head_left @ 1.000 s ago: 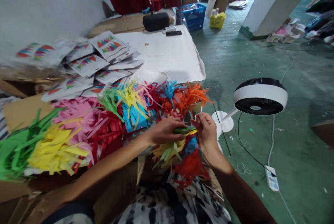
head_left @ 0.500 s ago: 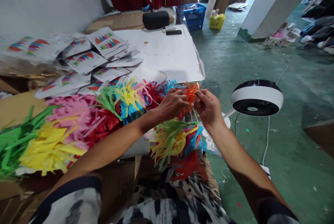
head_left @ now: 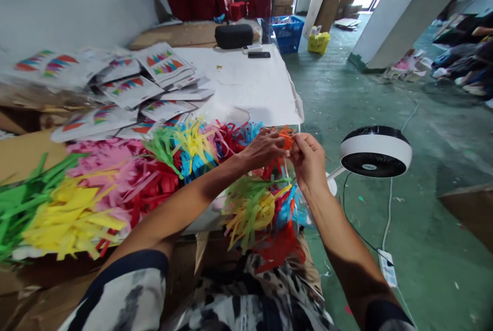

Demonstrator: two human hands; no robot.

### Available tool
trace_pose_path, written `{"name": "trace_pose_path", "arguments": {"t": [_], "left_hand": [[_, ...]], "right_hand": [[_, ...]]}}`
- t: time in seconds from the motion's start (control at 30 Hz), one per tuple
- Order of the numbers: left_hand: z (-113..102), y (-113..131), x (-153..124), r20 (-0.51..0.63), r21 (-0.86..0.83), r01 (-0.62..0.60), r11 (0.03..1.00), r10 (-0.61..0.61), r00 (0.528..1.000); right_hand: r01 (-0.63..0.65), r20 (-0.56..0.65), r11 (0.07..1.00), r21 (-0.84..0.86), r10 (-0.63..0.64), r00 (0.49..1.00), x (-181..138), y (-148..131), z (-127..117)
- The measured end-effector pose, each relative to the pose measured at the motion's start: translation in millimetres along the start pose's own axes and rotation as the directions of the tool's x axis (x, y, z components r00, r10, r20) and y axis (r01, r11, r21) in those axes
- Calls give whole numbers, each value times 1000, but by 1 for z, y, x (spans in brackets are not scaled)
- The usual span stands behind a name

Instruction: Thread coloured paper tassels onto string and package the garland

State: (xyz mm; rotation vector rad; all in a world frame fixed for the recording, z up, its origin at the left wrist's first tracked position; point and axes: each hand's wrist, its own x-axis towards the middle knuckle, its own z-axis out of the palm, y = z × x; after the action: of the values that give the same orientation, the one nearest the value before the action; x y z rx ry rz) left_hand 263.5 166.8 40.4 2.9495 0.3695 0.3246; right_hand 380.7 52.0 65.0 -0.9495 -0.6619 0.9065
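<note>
My left hand (head_left: pixel 266 149) is closed, its fingers bunched on an orange paper tassel (head_left: pixel 286 138) near the table's right front edge. Close beside it, my right hand (head_left: pixel 308 160) is closed in a pinch where a white string (head_left: pixel 299 128) meets the orange strips; the fingers partly hide the join. Below the hands hangs a cluster of fringed tassels: a green one (head_left: pixel 248 195), a yellow one (head_left: pixel 265 207), a blue one (head_left: pixel 287 212) and a red one (head_left: pixel 283 246). The red one lies over my lap.
Loose tassels in pink (head_left: pixel 110 166), yellow (head_left: pixel 69 220) and green (head_left: pixel 23 213) cover the table's left front. Printed packets (head_left: pixel 129 89) are heaped behind them. A black case (head_left: pixel 233 36) sits farther back. A white fan (head_left: pixel 375 152) stands at right, near a power strip (head_left: pixel 387 268).
Both hands stay together at the orange tassel, with a slight shift of the fingers; less orange shows between them. The camera view has tilted a little.
</note>
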Motion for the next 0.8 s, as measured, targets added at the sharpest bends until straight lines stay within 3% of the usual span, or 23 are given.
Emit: {"name": "trace_pose_path", "arguments": {"t": [0.17,0.27,0.37,0.47,0.57,0.67,0.8], "left_hand": [[2,7,2,61,-66,-52,997,56,997],[1,4,5,-36,-226,-19,974,11,999],[-7,-9,3,-206,-413,35,910,-131,970],[-22,-21,-3,-316,-596,93,798,-339,886],[-34,-20,-11,-301,-783,70,618,-475,827],[-39,-7,-21,-234,-930,-25,366,-540,808],[-35,13,-31,-190,-974,-89,208,-540,820]], "right_hand": [[9,-110,996,91,1,994,-8,8,-5],[44,-120,992,121,-29,992,-12,8,-5],[58,-132,993,102,-45,990,-15,10,-8],[70,-143,998,-10,-70,987,-18,14,-9],[113,-63,972,-206,-128,990,-21,17,-4],[211,44,902,-376,-210,977,-23,17,5],[233,114,858,-457,-203,972,-25,18,14]]}}
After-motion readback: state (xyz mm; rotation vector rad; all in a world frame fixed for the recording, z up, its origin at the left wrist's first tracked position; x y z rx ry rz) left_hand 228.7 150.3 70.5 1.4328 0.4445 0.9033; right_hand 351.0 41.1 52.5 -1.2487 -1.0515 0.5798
